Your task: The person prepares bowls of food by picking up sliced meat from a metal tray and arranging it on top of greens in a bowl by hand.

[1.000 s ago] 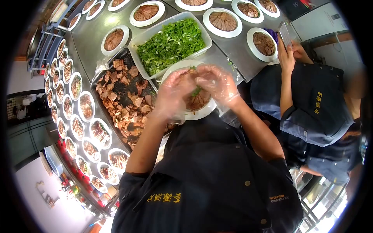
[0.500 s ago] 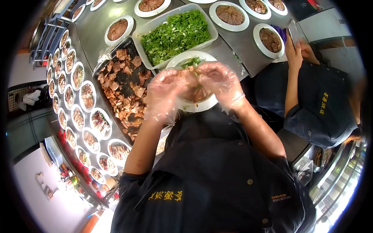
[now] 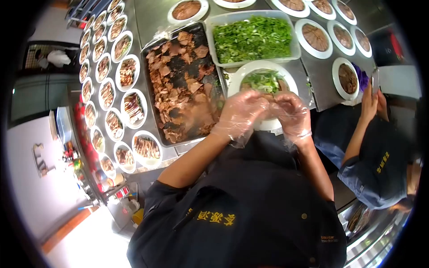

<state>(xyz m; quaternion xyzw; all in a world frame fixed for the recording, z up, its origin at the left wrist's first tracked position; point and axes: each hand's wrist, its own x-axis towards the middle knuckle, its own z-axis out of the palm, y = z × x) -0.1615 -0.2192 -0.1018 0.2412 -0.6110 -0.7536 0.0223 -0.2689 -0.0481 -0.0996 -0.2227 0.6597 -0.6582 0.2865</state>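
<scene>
A white plate (image 3: 289,79) stands before me with chopped greens (image 3: 264,80) and sliced meat in it. Both my hands are in clear plastic gloves over its near side. My left hand (image 3: 241,112) is closed, its fingertips pinching a brown meat slice (image 3: 269,98). Facing it, my right hand (image 3: 292,115) has curled fingers on the same meat, which they partly hide. Left of the plate lies a dark tray (image 3: 191,71) of loose cooked meat pieces. Behind the plate is a clear plastic tub (image 3: 259,63) full of chopped greens.
Many plated meat dishes (image 3: 133,108) stand in rows on the left. More white plates of sliced meat (image 3: 314,38) line the back and right of the steel table. At right, a person in a dark uniform (image 3: 380,165) holds a phone (image 3: 375,80).
The view has shifted, so the table and dishes sit further right. My hands have moved lower over the plate's near side, uncovering more greens. The meat between my fingers shows less now.
</scene>
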